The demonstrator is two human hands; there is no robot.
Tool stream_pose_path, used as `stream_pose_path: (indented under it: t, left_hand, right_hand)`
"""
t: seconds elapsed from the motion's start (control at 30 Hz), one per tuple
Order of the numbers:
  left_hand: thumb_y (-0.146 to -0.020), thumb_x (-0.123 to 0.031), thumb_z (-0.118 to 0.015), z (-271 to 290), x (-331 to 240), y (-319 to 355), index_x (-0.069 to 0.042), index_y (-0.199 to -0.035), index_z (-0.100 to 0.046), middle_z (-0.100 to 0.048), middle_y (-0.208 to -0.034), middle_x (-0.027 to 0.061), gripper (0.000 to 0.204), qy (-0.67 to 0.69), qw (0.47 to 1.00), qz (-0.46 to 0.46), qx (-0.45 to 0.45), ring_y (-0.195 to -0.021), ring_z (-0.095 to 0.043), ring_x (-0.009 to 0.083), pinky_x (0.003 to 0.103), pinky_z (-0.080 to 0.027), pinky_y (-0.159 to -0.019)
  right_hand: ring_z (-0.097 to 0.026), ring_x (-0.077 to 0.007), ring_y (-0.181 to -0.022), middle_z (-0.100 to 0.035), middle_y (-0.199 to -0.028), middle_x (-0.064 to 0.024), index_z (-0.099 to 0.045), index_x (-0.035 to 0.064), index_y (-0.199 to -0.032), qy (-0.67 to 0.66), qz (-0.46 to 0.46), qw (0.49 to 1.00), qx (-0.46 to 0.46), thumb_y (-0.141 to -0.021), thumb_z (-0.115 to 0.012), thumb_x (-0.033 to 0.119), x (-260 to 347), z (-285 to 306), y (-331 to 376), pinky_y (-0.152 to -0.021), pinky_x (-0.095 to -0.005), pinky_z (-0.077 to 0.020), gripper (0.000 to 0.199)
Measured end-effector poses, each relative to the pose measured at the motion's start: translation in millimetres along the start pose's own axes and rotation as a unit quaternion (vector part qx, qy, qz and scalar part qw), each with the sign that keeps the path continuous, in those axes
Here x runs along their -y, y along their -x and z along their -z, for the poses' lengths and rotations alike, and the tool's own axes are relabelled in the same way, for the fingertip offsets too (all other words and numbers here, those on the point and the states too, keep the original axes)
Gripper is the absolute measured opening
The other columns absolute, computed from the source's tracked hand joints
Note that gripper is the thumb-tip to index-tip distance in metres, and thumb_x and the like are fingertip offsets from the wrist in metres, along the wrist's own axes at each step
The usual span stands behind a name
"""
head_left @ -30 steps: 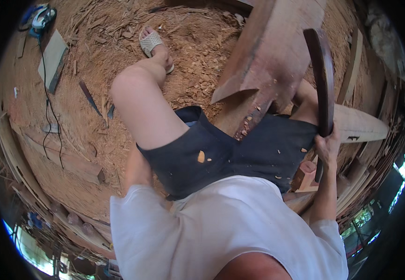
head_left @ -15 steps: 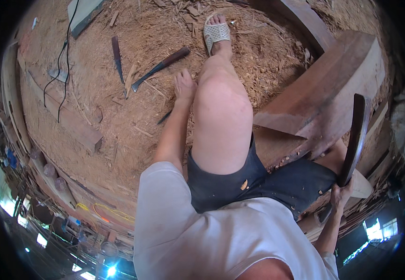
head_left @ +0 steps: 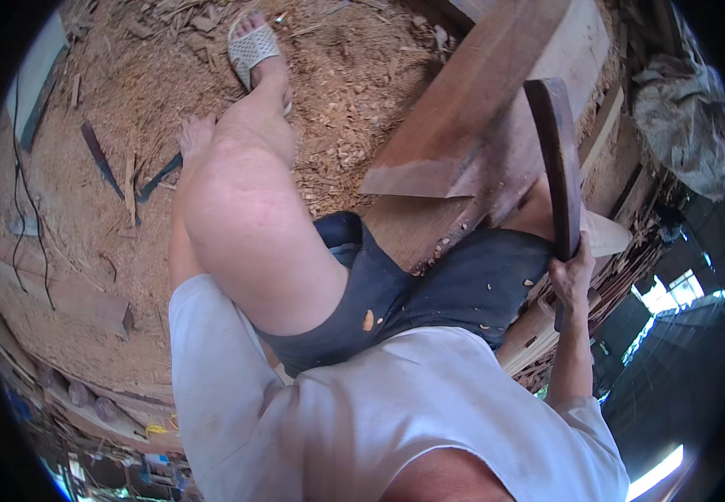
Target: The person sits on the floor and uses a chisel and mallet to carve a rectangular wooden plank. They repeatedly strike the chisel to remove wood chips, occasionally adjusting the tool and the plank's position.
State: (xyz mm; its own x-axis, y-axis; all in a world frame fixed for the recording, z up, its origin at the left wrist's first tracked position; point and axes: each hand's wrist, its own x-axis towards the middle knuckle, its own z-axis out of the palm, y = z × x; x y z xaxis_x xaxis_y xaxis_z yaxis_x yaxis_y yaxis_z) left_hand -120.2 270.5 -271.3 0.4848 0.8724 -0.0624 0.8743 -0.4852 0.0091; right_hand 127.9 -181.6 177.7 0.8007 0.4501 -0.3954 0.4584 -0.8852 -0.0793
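The right hand (head_left: 570, 276) grips a dark curved tool (head_left: 556, 159) rising above it; the left hand (head_left: 195, 134) rests spread on sawdust.

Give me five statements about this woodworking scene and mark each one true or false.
1. The right hand grips a dark curved tool. True.
2. The left hand rests on the ground covered with wood shavings. True.
3. The raised foot is bare. False: it wears a pale woven sandal.
4. The big reddish wooden block lies left of the bent knee. False: it lies to the right.
5. The left hand holds the tool. False: its fingers are spread, empty.
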Motion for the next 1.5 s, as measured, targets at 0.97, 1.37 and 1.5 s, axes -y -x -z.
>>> stream_pose_path:
  t: [0.97, 1.37, 1.5]
  left_hand:
    - [-0.097, -0.023, -0.071, 514.4, 0.2, 75.0, -0.004, -0.125, -0.067, -0.071, -0.113, 0.0094, 0.034, 0.656, 0.685, -0.269, -0.169, -0.102, -0.068, 0.0168, 0.031, -0.057, -0.088]
    - [-0.077, -0.016, -0.076, 409.5, -255.6, 255.6, -0.004, -0.097, -0.064, -0.07, -0.081, 0.0206, 0.027, 0.679, 0.714, -0.169, 0.018, -0.078, -0.071, 0.042, 0.048, -0.056, -0.068]
    - [-0.075, -0.016, -0.077, 393.7, -272.1, 263.9, -0.006, -0.09, -0.063, -0.069, -0.079, 0.0184, 0.023, 0.703, 0.687, -0.183, 0.022, -0.078, -0.07, 0.042, 0.049, -0.054, -0.066]
  right_hand:
    - [-0.062, -0.0428, -0.081, -0.061, -0.083, -0.0243, -0.059, -0.0036, -0.102, -0.174, 0.021, 0.977, -0.123, -0.067, -0.062, 0.003, -107.1, -55.1, 45.2, -0.078, -0.0463, -0.0497, 0.036]
    - [-0.058, -0.0102, -0.07, -0.063, -0.085, -0.0022, -0.062, -0.0002, -0.105, -0.367, -0.117, 0.92, -0.072, -0.077, -0.071, 0.004, -88.8, -45.4, 114.6, -0.064, -0.027, -0.0488, 0.029]
    - [-0.06, -0.0103, -0.071, -0.063, -0.087, -0.0026, -0.062, 0.0008, -0.111, -0.363, 0.009, 0.913, -0.187, -0.079, -0.073, 0.0, -53.6, 10.1, 112.6, -0.061, -0.0259, -0.049, 0.033]
